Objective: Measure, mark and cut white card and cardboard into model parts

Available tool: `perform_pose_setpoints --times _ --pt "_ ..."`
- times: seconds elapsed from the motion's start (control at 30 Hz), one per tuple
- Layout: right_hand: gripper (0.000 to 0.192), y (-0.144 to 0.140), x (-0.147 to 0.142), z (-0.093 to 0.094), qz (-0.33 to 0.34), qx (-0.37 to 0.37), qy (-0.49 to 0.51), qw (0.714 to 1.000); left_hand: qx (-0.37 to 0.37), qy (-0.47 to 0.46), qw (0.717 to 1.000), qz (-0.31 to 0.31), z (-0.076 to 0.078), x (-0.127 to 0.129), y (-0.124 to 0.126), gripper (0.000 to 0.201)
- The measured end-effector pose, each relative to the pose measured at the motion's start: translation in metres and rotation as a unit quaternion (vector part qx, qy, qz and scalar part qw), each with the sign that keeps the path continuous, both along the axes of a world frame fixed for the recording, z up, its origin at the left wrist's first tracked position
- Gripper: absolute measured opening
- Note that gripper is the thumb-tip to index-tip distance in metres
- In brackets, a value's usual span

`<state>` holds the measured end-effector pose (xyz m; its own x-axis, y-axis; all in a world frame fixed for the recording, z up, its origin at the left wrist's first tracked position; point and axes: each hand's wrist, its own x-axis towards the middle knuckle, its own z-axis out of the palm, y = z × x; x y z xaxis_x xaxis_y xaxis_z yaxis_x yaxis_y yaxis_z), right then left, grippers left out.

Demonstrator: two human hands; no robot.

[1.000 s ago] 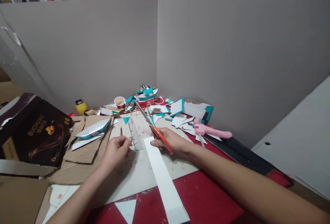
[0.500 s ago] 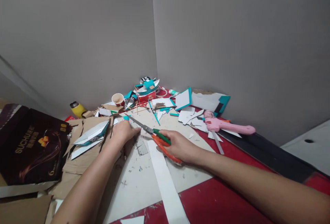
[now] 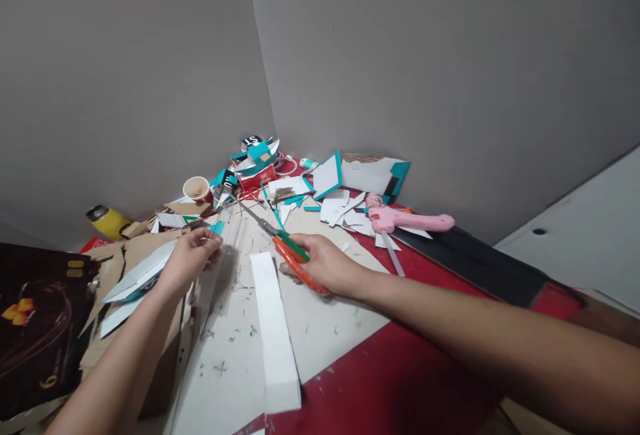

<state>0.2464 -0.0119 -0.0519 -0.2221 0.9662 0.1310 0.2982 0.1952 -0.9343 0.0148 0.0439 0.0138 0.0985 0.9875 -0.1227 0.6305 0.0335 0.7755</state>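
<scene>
My right hand (image 3: 333,265) is wrapped round scissors (image 3: 285,241) with orange and green handles, their blades pointing to the far left. In my left hand (image 3: 195,251), fingers pinched, is a clear plastic ruler (image 3: 216,281), tilted up at the left side of the board; its outline is faint and blurred. A long white card strip (image 3: 274,338) lies on the pale work board (image 3: 345,328) between my arms, with its near end over the red tabletop. Just left of my left hand, a folded white and teal card piece (image 3: 143,271) rests on cardboard.
A pink glue gun (image 3: 410,219) lies to the right beside white card scraps (image 3: 340,208). At the back are a teal paper boat (image 3: 257,158), a paper cup (image 3: 197,189) and a yellow bottle (image 3: 109,221). A dark box (image 3: 40,328) stands at the left.
My left hand has lifted off the board and moved left with the clear ruler. The scissors stay in my right hand, and the view has turned to the right.
</scene>
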Motion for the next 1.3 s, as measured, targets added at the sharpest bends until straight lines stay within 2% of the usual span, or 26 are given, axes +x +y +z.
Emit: perform_pose_setpoints --times 0.13,0.23,0.3,0.4,0.53,0.6,0.67,0.73,0.83,0.9,0.93,0.97,1.0,1.03,1.07,1.1,1.13,1.2,1.3 --pt "0.003 0.006 0.012 0.01 -0.054 0.023 -0.071 0.996 -0.012 -0.094 0.995 0.013 0.012 0.006 -0.02 0.032" --pt "0.005 0.011 0.024 0.018 -0.095 0.041 -0.162 0.981 -0.04 -0.123 0.991 0.024 0.013 0.015 -0.039 0.034" --pt "0.008 0.014 0.031 0.021 -0.114 0.047 -0.225 0.967 -0.057 -0.149 0.986 0.041 0.009 0.023 -0.052 0.035" --pt "0.007 0.019 0.036 0.02 -0.126 0.052 -0.294 0.946 -0.093 -0.244 0.962 0.084 -0.001 0.034 -0.071 0.033" --pt "0.015 0.014 0.034 0.024 -0.133 0.086 -0.326 0.932 -0.148 -0.316 0.933 0.086 -0.016 0.048 -0.089 0.031" --pt "0.024 0.005 0.028 0.027 -0.133 0.125 -0.279 0.943 -0.163 -0.328 0.927 0.086 -0.021 0.057 -0.093 0.033" --pt "0.031 -0.006 0.018 0.027 -0.102 0.122 -0.16 0.974 -0.161 -0.344 0.922 0.079 -0.026 0.067 -0.094 0.036" --pt "0.034 -0.016 0.008 0.023 -0.039 0.049 -0.028 0.998 -0.156 -0.357 0.919 0.066 -0.03 0.077 -0.095 0.038" --pt "0.024 -0.021 -0.001 0.018 -0.003 -0.045 0.106 0.993 -0.179 -0.348 0.92 0.019 -0.034 0.085 -0.1 0.037" --pt "0.019 -0.018 0.0 0.018 -0.013 -0.099 0.158 0.982 -0.171 -0.308 0.936 -0.02 -0.035 0.08 -0.103 0.032" --pt "0.019 -0.015 0.002 0.019 -0.026 -0.116 0.174 0.978 -0.135 -0.267 0.954 -0.037 -0.036 0.075 -0.104 0.03" --pt "0.021 -0.013 0.005 0.02 -0.042 -0.126 0.183 0.974 -0.07 -0.211 0.973 -0.055 -0.036 0.067 -0.104 0.029" --pt "0.024 -0.01 0.008 0.022 -0.061 -0.125 0.19 0.972 0.024 -0.135 0.988 -0.076 -0.038 0.058 -0.102 0.029" --pt "0.026 -0.008 0.01 0.023 -0.079 -0.12 0.195 0.97 0.119 -0.045 0.986 -0.105 -0.04 0.049 -0.099 0.024" --pt "0.027 -0.006 0.012 0.024 -0.093 -0.113 0.199 0.969 0.21 0.031 0.966 -0.145 -0.044 0.04 -0.095 0.02" --pt "0.029 -0.005 0.013 0.025 -0.101 -0.109 0.202 0.968 0.262 0.099 0.941 -0.188 -0.048 0.032 -0.091 0.027" --pt "0.03 -0.005 0.013 0.026 -0.103 -0.108 0.204 0.968 0.277 0.16 0.924 -0.212 -0.053 0.026 -0.086 0.039" --pt "0.032 -0.006 0.012 0.026 -0.098 -0.111 0.2 0.969 0.255 0.25 0.902 -0.243 -0.063 0.019 -0.079 0.06" --pt "0.032 -0.008 0.011 0.025 -0.085 -0.122 0.166 0.975 0.221 0.307 0.892 -0.246 -0.075 0.02 -0.08 0.072"
